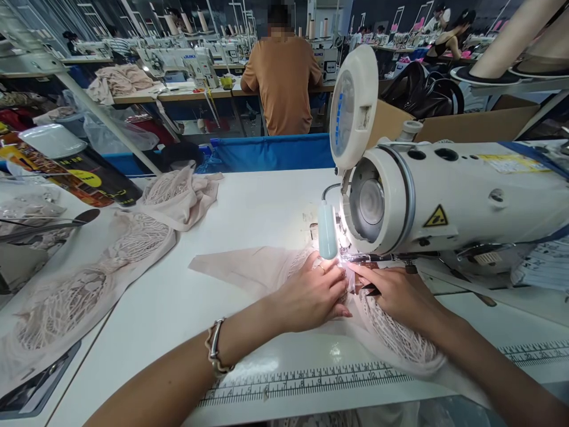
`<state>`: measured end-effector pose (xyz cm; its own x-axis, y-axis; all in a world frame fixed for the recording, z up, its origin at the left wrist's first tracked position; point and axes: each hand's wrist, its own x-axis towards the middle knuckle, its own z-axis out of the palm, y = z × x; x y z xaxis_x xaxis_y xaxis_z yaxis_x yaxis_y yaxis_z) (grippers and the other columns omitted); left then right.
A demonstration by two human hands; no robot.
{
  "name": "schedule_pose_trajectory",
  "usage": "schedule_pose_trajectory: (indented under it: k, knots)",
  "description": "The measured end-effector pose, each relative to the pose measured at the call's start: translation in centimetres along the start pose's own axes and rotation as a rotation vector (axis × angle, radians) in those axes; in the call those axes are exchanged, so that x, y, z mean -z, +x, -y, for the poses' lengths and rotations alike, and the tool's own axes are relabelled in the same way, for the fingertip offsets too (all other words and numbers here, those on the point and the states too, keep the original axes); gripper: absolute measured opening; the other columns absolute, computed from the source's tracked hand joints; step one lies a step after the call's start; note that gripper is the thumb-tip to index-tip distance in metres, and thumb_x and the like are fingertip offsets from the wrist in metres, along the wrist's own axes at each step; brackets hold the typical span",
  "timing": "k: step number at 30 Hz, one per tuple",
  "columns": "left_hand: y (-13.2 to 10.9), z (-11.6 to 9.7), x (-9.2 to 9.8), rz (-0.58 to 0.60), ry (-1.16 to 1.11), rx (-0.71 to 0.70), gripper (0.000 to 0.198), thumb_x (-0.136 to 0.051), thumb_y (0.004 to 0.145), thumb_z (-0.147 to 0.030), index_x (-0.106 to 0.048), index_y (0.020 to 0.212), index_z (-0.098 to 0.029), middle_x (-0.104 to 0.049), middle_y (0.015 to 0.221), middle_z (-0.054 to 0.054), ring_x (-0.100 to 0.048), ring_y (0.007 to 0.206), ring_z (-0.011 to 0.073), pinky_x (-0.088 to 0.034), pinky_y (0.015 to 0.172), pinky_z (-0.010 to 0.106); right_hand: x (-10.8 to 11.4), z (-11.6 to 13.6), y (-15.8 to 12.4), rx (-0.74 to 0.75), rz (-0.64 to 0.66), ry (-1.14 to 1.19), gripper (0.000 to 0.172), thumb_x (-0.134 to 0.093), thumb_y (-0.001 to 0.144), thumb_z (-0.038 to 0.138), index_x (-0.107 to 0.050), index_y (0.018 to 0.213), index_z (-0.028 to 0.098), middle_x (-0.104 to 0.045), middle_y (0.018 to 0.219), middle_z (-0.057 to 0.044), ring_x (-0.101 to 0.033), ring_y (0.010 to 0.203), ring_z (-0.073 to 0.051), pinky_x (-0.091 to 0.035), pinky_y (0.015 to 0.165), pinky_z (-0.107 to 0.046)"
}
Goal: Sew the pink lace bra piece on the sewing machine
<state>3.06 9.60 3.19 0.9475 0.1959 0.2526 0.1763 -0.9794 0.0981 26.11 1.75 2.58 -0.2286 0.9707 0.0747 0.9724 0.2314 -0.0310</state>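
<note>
The pale pink garment piece of lace and smooth fabric (267,267) lies flat on the white table (186,296), its long axis running from 9 o'clock towards 4 o'clock, with the smooth pointed end aimed at 9 o'clock and the lace end trailing under the right wrist. Its middle sits under the needle area of the white industrial sewing machine (444,196), lit by the machine's small lamp (328,230).

The left hand (311,296) rests palm down on the fabric, fingers spread flat and pressing, gripping nothing. The right hand (395,293), at 3 o'clock of the left, also lies flat on the lace, fingertips stretched towards the needle. A silver bracelet (216,350) circles the left wrist.

A printed ruler strip (311,379) runs along the table's near edge at 6 o'clock. At 9 o'clock a heap of similar pink lace pieces (111,255) lies well apart. At 12 o'clock, beyond a blue cloth barrier (271,151), a person in a brown shirt (282,77) sits facing away among rows of sewing machines.
</note>
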Motion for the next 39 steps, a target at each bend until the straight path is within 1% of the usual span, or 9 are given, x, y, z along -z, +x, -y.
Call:
schedule_pose_trajectory:
  k: [4, 10, 15, 19, 23, 26, 28, 34, 39]
  knots:
    - [0.0, -0.1, -0.1, 0.032, -0.006, 0.016, 0.048, -0.038, 0.104, -0.052, -0.065, 0.104, -0.012, -0.066, 0.115, 0.014, -0.053, 0.119, 0.0336, -0.035, 0.102, 0.053, -0.5, -0.5, 0.0, 0.081, -0.033, 0.099, 0.067, -0.043, 0.076, -0.001, -0.066, 0.132, 0.027, -0.078, 0.085, 0.0, -0.07, 0.077, -0.015, -0.052, 0.066, -0.024]
    - [-0.1, 0.1, -0.1, 0.009, 0.035, 0.063, 0.054, -0.03, 0.105, -0.055, -0.06, 0.118, -0.012, -0.066, 0.117, 0.016, -0.056, 0.114, 0.0336, -0.028, 0.107, 0.057, 0.4, -0.8, 0.4, 0.045, 0.036, 0.128, 0.059, -0.045, 0.084, 0.005, -0.062, 0.136, 0.029, -0.075, 0.117, -0.004, -0.071, 0.102, -0.022, -0.057, 0.078, -0.033]
    - [0.0, 0.2, 0.0, 0.037, 0.008, 0.104, 0.049, -0.034, 0.105, -0.052, -0.059, 0.12, -0.013, -0.063, 0.123, 0.016, -0.056, 0.115, 0.0337, -0.028, 0.106, 0.056, 0.3, -1.1, 0.6, 0.091, 0.063, 0.259, 0.055, -0.044, 0.087, 0.004, -0.066, 0.13, 0.029, -0.077, 0.103, -0.001, -0.071, 0.094, -0.019, -0.055, 0.087, -0.033]
    - [0.0, 0.3, -0.3, 0.03, -0.035, 0.108, 0.053, -0.035, 0.104, -0.055, -0.061, 0.115, -0.01, -0.061, 0.124, 0.017, -0.056, 0.112, 0.0327, -0.027, 0.106, 0.055, 0.0, -1.5, 0.9, 0.1, 0.042, 0.27, 0.047, -0.042, 0.093, 0.01, -0.067, 0.128, 0.032, -0.077, 0.094, 0.001, -0.07, 0.087, -0.018, -0.054, 0.078, -0.03]
    - [0.0, 0.7, 0.0, 0.004, -0.083, 0.091, 0.044, -0.034, 0.106, -0.047, -0.062, 0.109, -0.013, -0.066, 0.107, 0.011, -0.059, 0.097, 0.0263, -0.03, 0.1, 0.049, 0.5, -1.8, 0.4, 0.097, 0.009, 0.201, 0.043, -0.045, 0.095, 0.019, -0.064, 0.13, 0.035, -0.077, 0.091, 0.001, -0.07, 0.079, -0.018, -0.052, 0.07, -0.028]
    - [0.2, 0.8, 0.1, 0.026, -0.094, 0.116, 0.033, -0.037, 0.106, -0.036, -0.063, 0.105, -0.016, -0.065, 0.099, 0.007, -0.057, 0.084, 0.021, -0.034, 0.09, 0.042, 1.0, -1.9, -1.0, 0.064, -0.006, 0.097, 0.031, -0.057, 0.09, 0.03, -0.066, 0.12, 0.031, -0.078, 0.091, -0.001, -0.07, 0.073, -0.022, -0.049, 0.063, -0.03]
    - [0.3, 0.6, 0.0, 0.023, -0.068, 0.129, 0.03, -0.041, 0.104, -0.036, -0.063, 0.105, -0.015, -0.064, 0.096, 0.007, -0.055, 0.081, 0.0205, -0.034, 0.085, 0.039, 1.0, -1.9, -1.9, 0.048, -0.012, 0.061, 0.027, -0.057, 0.086, 0.023, -0.066, 0.112, 0.027, -0.079, 0.086, -0.001, -0.07, 0.069, -0.022, -0.046, 0.059, -0.029]
    - [0.1, -0.1, -0.9, -0.051, 0.033, 0.095, 0.037, -0.036, 0.106, -0.038, -0.062, 0.109, -0.012, -0.066, 0.102, 0.011, -0.056, 0.09, 0.0233, -0.035, 0.09, 0.041, 0.8, -1.2, -2.5, 0.133, -0.015, -0.016, 0.082, -0.041, 0.067, -0.005, -0.054, 0.139, 0.031, -0.069, 0.066, 0.005, -0.06, 0.056, -0.015, -0.033, 0.053, -0.025]
    - [0.0, 0.1, -0.8, -0.036, 0.017, 0.085, 0.045, -0.037, 0.106, -0.046, -0.065, 0.105, -0.011, -0.066, 0.114, 0.014, -0.058, 0.1, 0.0266, -0.035, 0.097, 0.045, 1.4, -0.8, -1.3, 0.128, 0.028, -0.035, 0.082, -0.042, 0.068, -0.005, -0.058, 0.137, 0.035, -0.067, 0.065, 0.005, -0.059, 0.055, -0.014, -0.029, 0.051, -0.024]
